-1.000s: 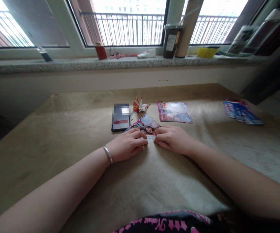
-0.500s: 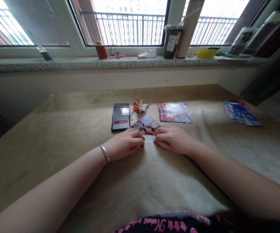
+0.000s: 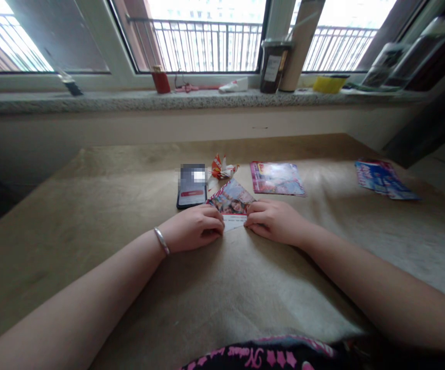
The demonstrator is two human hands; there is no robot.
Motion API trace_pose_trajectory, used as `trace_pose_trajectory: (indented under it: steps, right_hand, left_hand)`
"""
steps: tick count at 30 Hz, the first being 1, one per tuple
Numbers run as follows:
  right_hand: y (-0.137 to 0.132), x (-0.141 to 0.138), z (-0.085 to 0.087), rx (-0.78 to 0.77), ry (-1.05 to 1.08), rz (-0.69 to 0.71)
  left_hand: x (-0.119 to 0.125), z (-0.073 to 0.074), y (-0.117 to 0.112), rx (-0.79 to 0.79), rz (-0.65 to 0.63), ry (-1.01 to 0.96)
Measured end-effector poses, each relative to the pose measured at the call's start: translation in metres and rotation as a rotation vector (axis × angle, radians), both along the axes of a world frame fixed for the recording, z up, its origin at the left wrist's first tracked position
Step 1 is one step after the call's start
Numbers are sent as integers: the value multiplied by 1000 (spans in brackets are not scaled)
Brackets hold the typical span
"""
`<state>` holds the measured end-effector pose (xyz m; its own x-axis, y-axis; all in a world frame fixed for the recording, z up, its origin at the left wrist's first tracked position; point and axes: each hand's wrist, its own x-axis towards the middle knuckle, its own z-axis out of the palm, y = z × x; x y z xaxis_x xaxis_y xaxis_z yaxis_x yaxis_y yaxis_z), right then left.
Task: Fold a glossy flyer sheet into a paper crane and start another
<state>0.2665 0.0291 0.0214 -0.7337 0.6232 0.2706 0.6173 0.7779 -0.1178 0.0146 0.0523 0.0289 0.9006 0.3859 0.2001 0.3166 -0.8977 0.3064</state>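
Note:
A folded sheet of printed paper [image 3: 233,198] lies on the table in front of me, its top a point and a white strip along its lower edge. My left hand [image 3: 195,226] grips its left side with curled fingers. At the right side, my right hand [image 3: 274,221] pinches the edge of the same paper. Both hands rest on the table, and the paper's side corners are hidden under the fingers. Just beyond the paper sits a red and white folded paper figure [image 3: 222,168]. A phone [image 3: 192,187] lies past my left hand.
A stack of printed sheets [image 3: 278,178] lies beyond my right hand. Blue printed papers [image 3: 385,180] are fanned out at the far right of the table [image 3: 71,216]. On the windowsill [image 3: 129,103] stand a red container [image 3: 161,81] and a dark lidded container [image 3: 273,67].
My left hand has slid a little to the left along the paper, and more of the white strip shows. My right hand stays in place.

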Motion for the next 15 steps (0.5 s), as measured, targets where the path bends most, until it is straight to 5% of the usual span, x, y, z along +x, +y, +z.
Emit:
trace_pose_trajectory:
  steps: [15]
  right_hand:
    - [0,2,-2,-39,1,7]
  left_hand:
    - [-4,5,1,-72,-9,34]
